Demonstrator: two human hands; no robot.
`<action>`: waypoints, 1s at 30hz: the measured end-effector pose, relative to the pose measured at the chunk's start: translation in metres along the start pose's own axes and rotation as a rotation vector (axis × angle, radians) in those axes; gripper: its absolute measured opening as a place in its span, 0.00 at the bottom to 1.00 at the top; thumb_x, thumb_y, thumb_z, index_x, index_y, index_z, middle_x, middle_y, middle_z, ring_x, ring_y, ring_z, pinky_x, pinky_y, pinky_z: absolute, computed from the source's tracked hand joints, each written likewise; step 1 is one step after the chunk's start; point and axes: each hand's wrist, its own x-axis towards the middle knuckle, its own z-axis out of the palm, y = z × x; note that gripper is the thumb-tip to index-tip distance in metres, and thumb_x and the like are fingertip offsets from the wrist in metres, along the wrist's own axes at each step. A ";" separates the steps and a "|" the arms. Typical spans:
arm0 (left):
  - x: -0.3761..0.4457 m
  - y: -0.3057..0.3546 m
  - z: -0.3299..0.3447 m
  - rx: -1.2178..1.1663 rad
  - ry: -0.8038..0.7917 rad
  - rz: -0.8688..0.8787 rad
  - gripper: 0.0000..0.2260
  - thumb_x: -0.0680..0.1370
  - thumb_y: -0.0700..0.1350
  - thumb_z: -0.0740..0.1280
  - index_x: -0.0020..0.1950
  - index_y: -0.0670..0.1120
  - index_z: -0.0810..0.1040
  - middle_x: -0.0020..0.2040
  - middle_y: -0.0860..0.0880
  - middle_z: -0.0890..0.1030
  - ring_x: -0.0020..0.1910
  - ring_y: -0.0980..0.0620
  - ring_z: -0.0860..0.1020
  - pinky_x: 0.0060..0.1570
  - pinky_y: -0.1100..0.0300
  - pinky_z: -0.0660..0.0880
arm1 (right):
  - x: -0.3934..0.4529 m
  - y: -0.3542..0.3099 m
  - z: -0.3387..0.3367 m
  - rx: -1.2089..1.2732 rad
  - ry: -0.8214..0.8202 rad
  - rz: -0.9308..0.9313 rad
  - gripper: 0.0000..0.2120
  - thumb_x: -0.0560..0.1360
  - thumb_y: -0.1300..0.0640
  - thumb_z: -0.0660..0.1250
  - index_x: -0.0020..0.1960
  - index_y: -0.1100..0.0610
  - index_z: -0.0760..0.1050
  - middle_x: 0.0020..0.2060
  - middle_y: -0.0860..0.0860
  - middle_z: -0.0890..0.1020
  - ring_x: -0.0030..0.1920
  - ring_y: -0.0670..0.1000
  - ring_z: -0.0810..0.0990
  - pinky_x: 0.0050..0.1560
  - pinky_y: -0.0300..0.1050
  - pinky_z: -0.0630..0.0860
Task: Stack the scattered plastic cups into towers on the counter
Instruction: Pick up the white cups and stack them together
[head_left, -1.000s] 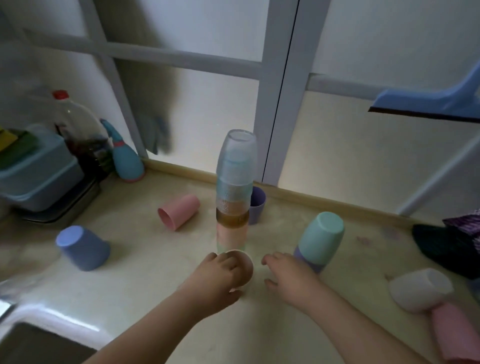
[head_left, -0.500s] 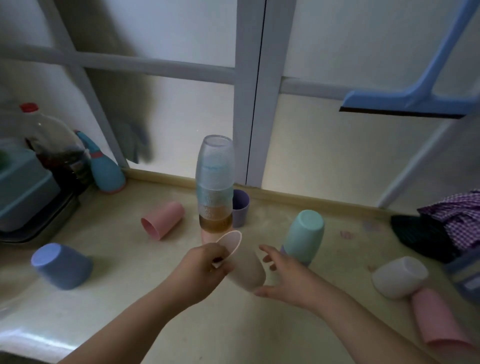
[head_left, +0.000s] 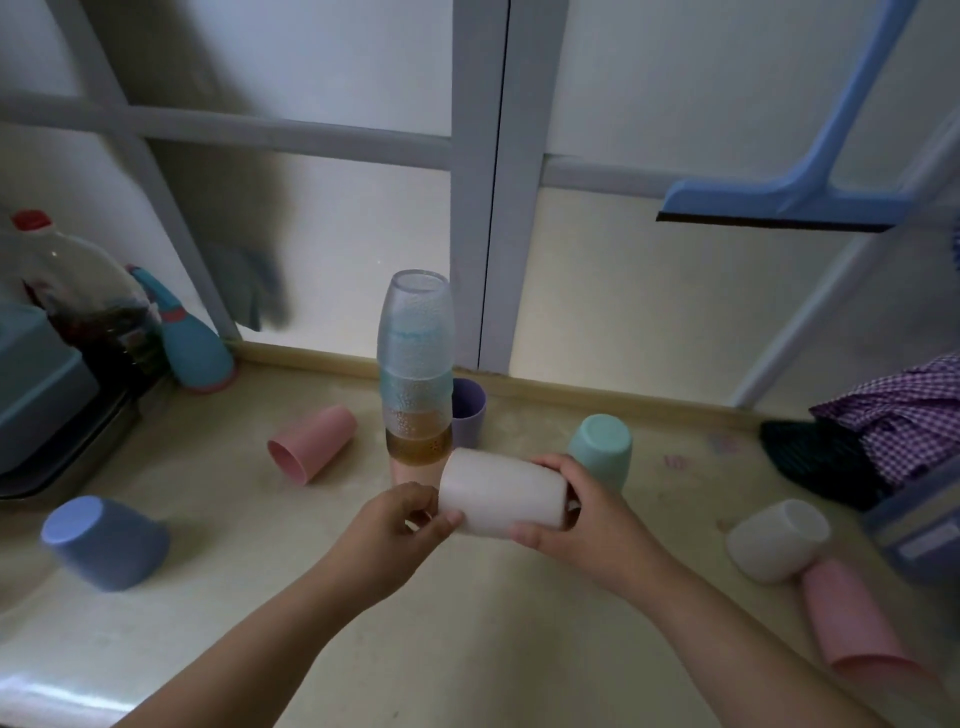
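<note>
- You held one white, matt plastic cup on its side between both hands, clear of the pale beige counter and just in front of the tower.
- Your left hand pinched the cup's left end with curled fingers; which end was the rim could not be told from this view.
- Your right hand gripped the cup's right end, thumb below and fingers wrapped over the top edge.
- Both forearms reached in from the lower edge of the head view and met at the cup, wrists roughly level.
- The step in hand appeared to be turning the cup to the orientation needed for stacking.
- The tall tower of nested translucent, dimpled plastic cups stood upright behind the white cup, near the window frame.
- The next move probably called for bringing the cup upright and setting it on a tower. That tower was already tall, so a steady, centred placement was advisable.
- Loose cups remained: a pink plastic cup on its side, a blue upturned plastic cup, a mint-green upturned plastic cup, a purple upright plastic cup, and a second white cup touching a second pink cup at the right.
- The task was judged well short of complete.
</note>
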 end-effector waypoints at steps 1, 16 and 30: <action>0.002 0.005 0.001 0.033 -0.021 0.028 0.09 0.77 0.51 0.65 0.44 0.46 0.79 0.41 0.49 0.81 0.41 0.53 0.78 0.39 0.63 0.73 | -0.002 -0.004 -0.008 -0.017 0.037 -0.009 0.28 0.64 0.47 0.76 0.57 0.38 0.65 0.52 0.40 0.73 0.51 0.42 0.75 0.44 0.36 0.74; 0.049 0.076 0.010 0.671 -0.007 0.433 0.14 0.78 0.54 0.61 0.60 0.49 0.73 0.57 0.51 0.78 0.54 0.49 0.78 0.51 0.56 0.75 | 0.023 -0.050 -0.115 -0.713 0.156 0.025 0.28 0.64 0.49 0.72 0.60 0.51 0.66 0.50 0.55 0.79 0.45 0.54 0.78 0.42 0.48 0.77; 0.071 0.092 0.023 0.830 -0.154 0.538 0.13 0.78 0.51 0.59 0.61 0.48 0.71 0.56 0.48 0.78 0.51 0.49 0.77 0.48 0.58 0.74 | 0.019 -0.003 -0.109 -0.772 0.141 0.087 0.36 0.66 0.48 0.71 0.70 0.50 0.62 0.63 0.52 0.75 0.62 0.55 0.74 0.59 0.47 0.73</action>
